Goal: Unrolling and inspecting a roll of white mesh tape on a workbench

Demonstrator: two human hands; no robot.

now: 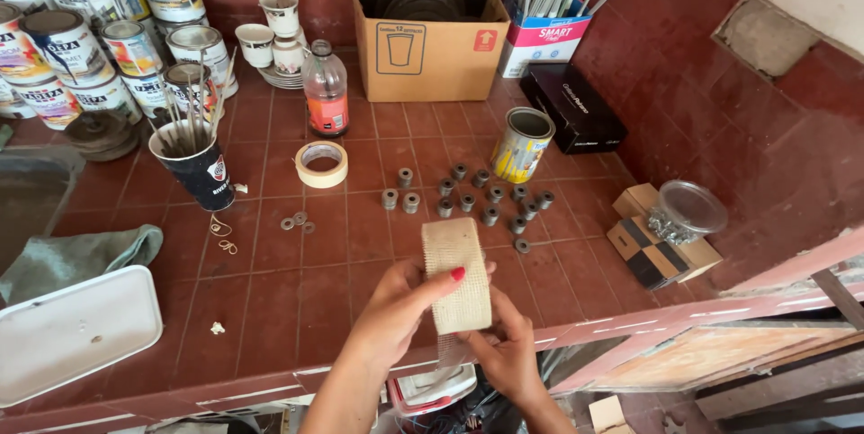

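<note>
both hands (450, 326) grip burlap roll (459, 277) over counter edge (270, 380), nuts (468, 196) w/ gap beyond.

You are standing at a workshop bench; its red-tiled counter (297, 308) and wall carry working stock; stacked paint tins (67, 43) crowd the far left corner; metal bushings (468, 196) lie scattered in rows; a cup of rods (193, 160), masking tape (321, 164) and a cardboard box of discs (427, 47) sit behind them.
</note>
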